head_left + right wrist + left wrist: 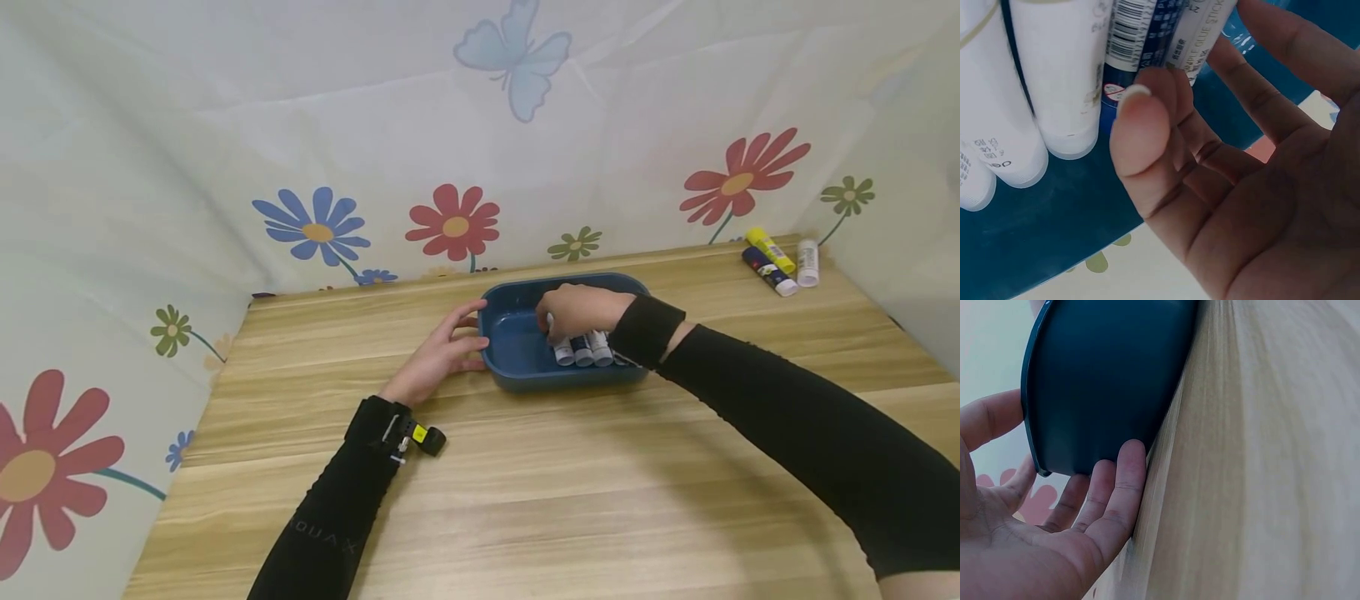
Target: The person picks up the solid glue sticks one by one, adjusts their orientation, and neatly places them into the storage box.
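Nearest lay the bare foreground of the wood-grain table [487, 500], with a black sleeve on each forearm, the left one [322, 517] bearing a small wrist camera [430, 440]. Beyond it the left hand [435, 358] rested against the left end of the blue bin [562, 383], fingers spread and slightly bent, the thumb and fingertips touching its rim and outer wall. Over the bin's middle, the right hand [585, 308] had its fingers curled in, pinching a white glue stick [1200, 34] inside the bin; whether that stick touched the floor of the bin I could not tell. Just beside it, a row of glue sticks [582, 354], white and dark blue, lay side by side, ends toward the near wall. Farther off, at the table's far right corner, a dark blue stick [767, 271] and a yellow stick [770, 250] lay together, a white-bodied stick [807, 262] near them. Behind everything hung a flowered backdrop [360, 108].
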{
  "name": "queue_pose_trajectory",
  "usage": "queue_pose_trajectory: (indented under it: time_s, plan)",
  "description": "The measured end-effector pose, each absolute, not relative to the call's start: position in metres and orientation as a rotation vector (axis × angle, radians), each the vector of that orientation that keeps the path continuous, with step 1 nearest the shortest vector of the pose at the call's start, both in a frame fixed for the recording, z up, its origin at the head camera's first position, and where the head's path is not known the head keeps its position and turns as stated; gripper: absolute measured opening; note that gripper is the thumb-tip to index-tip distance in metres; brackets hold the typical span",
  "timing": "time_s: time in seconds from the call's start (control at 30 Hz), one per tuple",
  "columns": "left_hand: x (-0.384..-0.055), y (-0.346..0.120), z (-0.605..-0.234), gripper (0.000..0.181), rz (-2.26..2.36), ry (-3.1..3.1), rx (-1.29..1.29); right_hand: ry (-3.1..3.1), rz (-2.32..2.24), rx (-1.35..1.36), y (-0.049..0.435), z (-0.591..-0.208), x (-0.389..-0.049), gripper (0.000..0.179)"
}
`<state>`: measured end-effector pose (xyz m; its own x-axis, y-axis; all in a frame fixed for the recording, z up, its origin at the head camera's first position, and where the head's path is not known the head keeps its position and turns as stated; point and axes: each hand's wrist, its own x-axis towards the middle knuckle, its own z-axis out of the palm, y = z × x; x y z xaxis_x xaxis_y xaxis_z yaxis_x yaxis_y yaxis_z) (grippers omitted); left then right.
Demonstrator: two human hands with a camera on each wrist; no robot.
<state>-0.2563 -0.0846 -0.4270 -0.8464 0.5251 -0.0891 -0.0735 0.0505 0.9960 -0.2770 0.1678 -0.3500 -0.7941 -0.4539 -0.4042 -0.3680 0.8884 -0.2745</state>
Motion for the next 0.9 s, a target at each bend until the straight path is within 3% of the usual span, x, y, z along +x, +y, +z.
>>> queue_pose_trajectory:
  time_s: [0.9]
  plan:
    - [-0.258,-0.085,-0.428,0.056,1.842,1.901,0.450,2.593,-0.264,-0.693,0.172,-0.337,-0.273,0.026]
